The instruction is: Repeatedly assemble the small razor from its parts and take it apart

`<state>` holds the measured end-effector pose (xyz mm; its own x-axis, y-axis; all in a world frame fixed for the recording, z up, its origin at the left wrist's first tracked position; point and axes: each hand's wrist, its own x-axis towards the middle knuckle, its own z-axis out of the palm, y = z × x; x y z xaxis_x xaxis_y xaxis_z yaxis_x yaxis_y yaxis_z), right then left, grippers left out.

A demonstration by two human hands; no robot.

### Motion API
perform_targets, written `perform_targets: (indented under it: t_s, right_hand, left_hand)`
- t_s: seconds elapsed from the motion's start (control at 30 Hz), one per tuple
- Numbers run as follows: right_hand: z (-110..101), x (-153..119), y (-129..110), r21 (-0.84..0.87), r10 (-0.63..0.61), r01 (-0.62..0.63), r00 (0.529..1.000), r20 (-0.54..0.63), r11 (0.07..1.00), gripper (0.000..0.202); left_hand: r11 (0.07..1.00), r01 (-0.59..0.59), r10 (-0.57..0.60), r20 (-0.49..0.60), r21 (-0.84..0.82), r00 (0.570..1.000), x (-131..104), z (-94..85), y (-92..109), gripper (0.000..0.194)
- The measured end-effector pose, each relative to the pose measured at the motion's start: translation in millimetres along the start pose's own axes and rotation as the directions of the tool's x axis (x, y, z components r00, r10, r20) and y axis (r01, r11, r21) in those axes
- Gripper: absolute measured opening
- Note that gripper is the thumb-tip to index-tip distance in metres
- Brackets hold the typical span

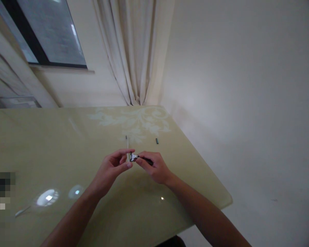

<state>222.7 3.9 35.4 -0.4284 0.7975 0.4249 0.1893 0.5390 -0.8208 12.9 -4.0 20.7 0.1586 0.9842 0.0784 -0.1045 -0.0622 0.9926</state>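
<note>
The fingers of my right hand (157, 168) are clamped on the dark handle of a razor (134, 157), just below the centre of the frame, its silvery neck aimed left. The thumb and index finger of my left hand (109, 168) stand apart, one tip at the upper end of the razor's head and the other at the lower; from my end of the feed I can't tell whether they press on it. Right behind those fingertips I make out a thin white stick (127, 142) with a grey tip, lying on the table (54, 147). A small dark piece (157, 141) with a greenish face lies near, above my right hand in the frame. A pale, thin rod (22, 211) shows at the lower left. Past the table's far edge I have a pale curtain (135, 51) at upper centre, another curtain (18, 68) and a dark-framed window (51, 34) at upper left, and a plain wall (234, 85) filling the right side.
</note>
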Motion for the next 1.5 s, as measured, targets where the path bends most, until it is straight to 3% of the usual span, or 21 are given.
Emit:
perform_targets:
  t_s: [0.2,0.57,0.77,0.9,1.0,1.1,1.17,1.3,1.37,1.5]
  right_hand:
    - [0.2,1.0,7.2,-0.105,0.009,-0.012,1.000,-0.027,0.994,0.036]
    - [-1.0,1.9,9.7,-0.101,-0.004,0.003,1.000,-0.012,0.995,0.033]
    - [1.9,2.7,14.9,-0.040,0.080,-0.077,0.993,0.090,0.996,0.029]
    - [-8.8,8.7,34.7,0.079,0.178,-0.174,0.983,-0.041,0.982,0.031]
    - [-34.0,16.7,60.2,0.137,0.252,-0.229,0.950,-0.187,0.964,0.029]
    - [-64.5,22.0,86.8,0.123,0.305,-0.280,0.887,-0.345,0.952,0.033]
    - [-80.2,22.3,101.1,0.053,0.338,-0.351,0.835,-0.435,0.935,0.035]
    - [-93.5,18.9,117.1,-0.089,0.361,-0.464,0.782,-0.507,0.881,0.032]
    - [-94.4,17.5,120.0,-0.154,0.366,-0.507,0.770,-0.522,0.848,0.030]
    - [-92.9,16.7,123.1,-0.305,0.361,-0.589,0.747,-0.558,0.748,0.025]
  left_hand:
    - [0.966,-0.113,0.129,-0.053,0.234,0.990,-0.1,7.5,5.0,0.041]
    - [0.982,-0.038,0.051,-0.062,0.188,0.997,1.6,7.4,4.5,0.049]
    - [0.993,-0.023,0.034,-0.090,0.117,0.995,3.4,9.9,-0.9,0.049]
    - [0.976,-0.036,0.064,-0.124,0.216,0.990,8.9,-0.4,-4.7,0.056]
    - [0.859,0.001,0.116,-0.196,0.511,0.974,14.3,-9.8,-14.6,0.053]
    - [0.624,0.051,0.163,-0.194,0.780,0.967,17.6,-11.8,-28.0,0.049]
    - [0.451,0.061,0.152,-0.144,0.891,0.978,18.4,-7.9,-34.0,0.050]
    - [0.173,0.051,0.091,-0.068,0.984,0.994,18.7,2.7,-35.7,0.050]
    - [0.122,0.034,0.063,-0.042,0.992,0.997,18.8,4.3,-34.5,0.046]
    - [0.123,0.012,0.040,-0.017,0.992,0.999,17.9,0.7,-35.0,0.039]
